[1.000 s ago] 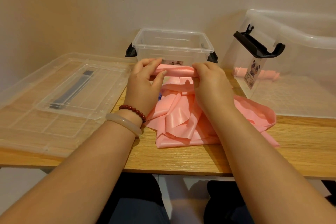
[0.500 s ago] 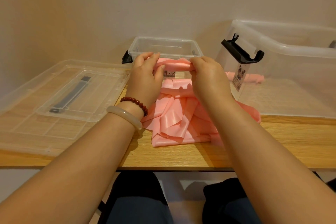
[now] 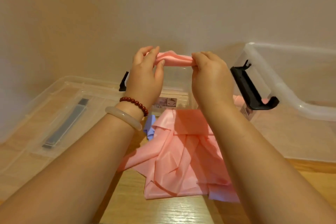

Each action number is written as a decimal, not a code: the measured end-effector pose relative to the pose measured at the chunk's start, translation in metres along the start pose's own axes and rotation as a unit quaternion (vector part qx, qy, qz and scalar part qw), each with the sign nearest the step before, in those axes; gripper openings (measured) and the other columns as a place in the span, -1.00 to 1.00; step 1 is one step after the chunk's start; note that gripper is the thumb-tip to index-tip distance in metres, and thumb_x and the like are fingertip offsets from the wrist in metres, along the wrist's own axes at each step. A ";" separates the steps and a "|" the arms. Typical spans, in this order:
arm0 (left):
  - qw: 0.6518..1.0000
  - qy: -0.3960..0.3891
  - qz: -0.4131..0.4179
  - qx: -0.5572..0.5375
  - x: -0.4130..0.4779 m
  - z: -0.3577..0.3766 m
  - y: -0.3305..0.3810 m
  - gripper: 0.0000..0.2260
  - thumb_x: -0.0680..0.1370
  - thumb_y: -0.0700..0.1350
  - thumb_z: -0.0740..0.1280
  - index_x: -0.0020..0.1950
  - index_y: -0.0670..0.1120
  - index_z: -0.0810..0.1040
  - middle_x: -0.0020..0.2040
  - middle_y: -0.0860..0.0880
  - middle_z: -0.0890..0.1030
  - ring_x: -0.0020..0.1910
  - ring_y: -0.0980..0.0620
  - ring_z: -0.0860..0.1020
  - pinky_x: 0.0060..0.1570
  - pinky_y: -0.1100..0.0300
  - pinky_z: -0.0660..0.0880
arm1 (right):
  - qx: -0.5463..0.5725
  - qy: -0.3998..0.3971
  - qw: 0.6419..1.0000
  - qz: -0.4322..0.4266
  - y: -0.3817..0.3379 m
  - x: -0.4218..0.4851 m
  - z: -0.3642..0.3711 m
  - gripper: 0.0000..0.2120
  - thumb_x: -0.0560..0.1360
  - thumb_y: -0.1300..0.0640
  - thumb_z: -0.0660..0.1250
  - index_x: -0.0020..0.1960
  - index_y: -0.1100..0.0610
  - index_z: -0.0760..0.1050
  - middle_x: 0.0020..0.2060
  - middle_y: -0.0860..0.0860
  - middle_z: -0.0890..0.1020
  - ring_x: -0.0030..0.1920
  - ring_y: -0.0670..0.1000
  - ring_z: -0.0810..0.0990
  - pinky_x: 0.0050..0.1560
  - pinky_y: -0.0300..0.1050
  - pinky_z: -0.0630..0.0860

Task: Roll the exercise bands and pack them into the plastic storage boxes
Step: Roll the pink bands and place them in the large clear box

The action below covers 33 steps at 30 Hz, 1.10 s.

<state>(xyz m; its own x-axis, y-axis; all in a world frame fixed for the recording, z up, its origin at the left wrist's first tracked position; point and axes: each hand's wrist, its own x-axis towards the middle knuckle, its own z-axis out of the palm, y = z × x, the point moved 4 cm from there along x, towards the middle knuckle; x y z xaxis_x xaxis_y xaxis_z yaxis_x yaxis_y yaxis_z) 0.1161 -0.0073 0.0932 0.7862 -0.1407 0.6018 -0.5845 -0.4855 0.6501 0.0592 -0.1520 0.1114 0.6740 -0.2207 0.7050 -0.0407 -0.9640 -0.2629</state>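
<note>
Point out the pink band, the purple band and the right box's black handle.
pink band [image 3: 174, 59], head view, rolled top edge.
purple band [image 3: 150, 127], head view, exposed fold.
black handle [image 3: 250, 88], head view, long bar.

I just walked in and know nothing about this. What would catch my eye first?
Two hands, left hand and right hand, pinch the rolled end of a pink exercise band, raised mid-view, while the rest hangs crumpled onto the wooden table below. A large clear storage box with a black latch stands at right; a clear lid lies at left.
</note>
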 end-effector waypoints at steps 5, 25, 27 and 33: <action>0.999 -0.019 -0.028 0.004 0.032 0.003 0.019 -0.65 0.63 -0.16 0.21 0.42 -0.15 0.41 0.39 -0.11 0.36 0.31 0.04 0.39 0.25 0.37 0.28 | 0.006 -0.022 0.999 0.024 0.007 0.041 -0.007 -0.77 0.48 0.42 0.18 0.00 0.25 0.55 -0.10 0.12 0.58 -0.05 0.15 0.48 -0.23 -0.10 0.29; 0.989 -0.142 0.022 0.036 0.041 0.060 0.154 -0.67 0.62 -0.16 0.24 0.39 -0.02 0.47 0.27 -0.07 0.48 0.21 0.03 0.44 0.15 0.38 0.31 | -0.050 -0.142 0.987 0.050 0.113 0.079 -0.128 -0.74 0.62 0.22 0.21 0.28 0.12 0.51 0.16 0.06 0.57 0.17 0.11 0.47 -0.11 -0.13 0.37; 0.988 -0.143 0.037 0.049 0.034 0.071 0.170 -0.68 0.62 -0.14 0.25 0.37 -0.02 0.49 0.18 -0.06 0.53 0.13 0.00 0.47 0.09 0.27 0.39 | -0.059 -0.138 0.988 0.034 0.133 0.076 -0.142 -0.71 0.60 0.22 0.26 0.31 0.14 0.52 0.20 0.09 0.58 0.27 0.15 0.45 0.06 -0.06 0.45; 0.985 -0.157 0.036 0.056 0.026 0.097 0.211 -0.71 0.63 -0.17 0.24 0.34 -0.08 0.52 0.19 -0.08 0.57 0.18 -0.07 0.46 0.15 0.20 0.35 | -0.066 -0.102 0.992 -0.025 0.171 0.073 -0.160 -0.71 0.39 0.41 0.42 0.09 0.22 0.62 -0.07 0.13 0.68 0.05 0.24 0.63 0.04 0.09 0.53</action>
<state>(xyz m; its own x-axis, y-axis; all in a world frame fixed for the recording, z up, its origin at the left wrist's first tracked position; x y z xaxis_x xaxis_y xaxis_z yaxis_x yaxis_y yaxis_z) 0.0332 -0.1970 0.2009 0.7777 -0.4292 0.4593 -0.6282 -0.5548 0.5454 -0.0165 -0.3565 0.2238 0.8129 -0.1501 0.5628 -0.0906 -0.9871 -0.1323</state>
